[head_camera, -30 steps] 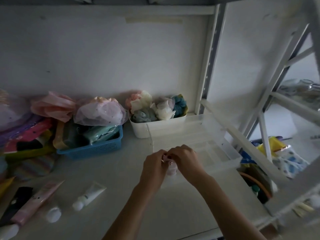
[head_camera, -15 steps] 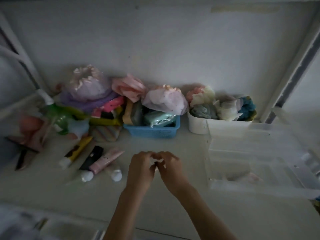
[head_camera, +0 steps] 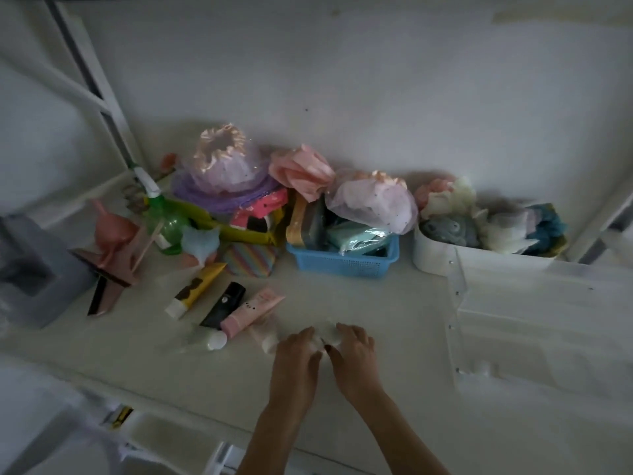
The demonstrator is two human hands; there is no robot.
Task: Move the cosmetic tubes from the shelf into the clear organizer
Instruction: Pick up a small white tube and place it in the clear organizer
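Observation:
Several cosmetic tubes lie on the white shelf [head_camera: 394,320]: a yellow tube [head_camera: 196,289], a black tube [head_camera: 224,304], a pink tube [head_camera: 252,311], a pale tube with a white cap [head_camera: 207,341] and a white-capped one [head_camera: 268,342] beside my left hand. My left hand [head_camera: 297,353] and my right hand [head_camera: 352,349] meet low over the shelf, fingers curled on a small white tube [head_camera: 325,332] between them. The clear organizer [head_camera: 458,303] stands to the right, apart from both hands; its contents are hard to make out.
Along the wall stand a blue basket [head_camera: 342,264] and a white bin [head_camera: 445,258], both stuffed with soft items. A green spray bottle [head_camera: 168,224], a pink stand [head_camera: 109,241] and a grey box [head_camera: 30,269] crowd the left. White frame posts rise at both sides.
My hands left the organizer and moved left to the loose tubes on the shelf. The view swung left with them, so the organizer now sits at the right edge.

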